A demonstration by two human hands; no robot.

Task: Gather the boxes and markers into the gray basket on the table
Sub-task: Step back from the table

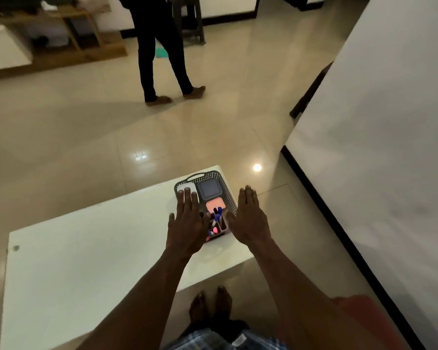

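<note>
We are holding both hands flat and wide, fingers straight, gripping nothing. Our left hand [187, 221] is hovering over the basket's [225, 184] left side, its fingertips reaching above the white box [181, 187]; whether it is touching anything we cannot tell. Our right hand [249, 218] is lying just beside the basket's right wall. So the basket is sitting between our palms, its long axis running away from us toward the table's [86, 248] far right corner, and both hands are about equally near it.

The basket is gray with perforated walls and a handle at the far end. Inside it we are seeing the white box, a dark gray box [209, 189] beside it and a pink box [215, 204] nearer us. The markers [216, 217], blue-capped and pink, are standing in a holder [221, 227] at the near end. Judging by this, the gathering looks finished.
</note>
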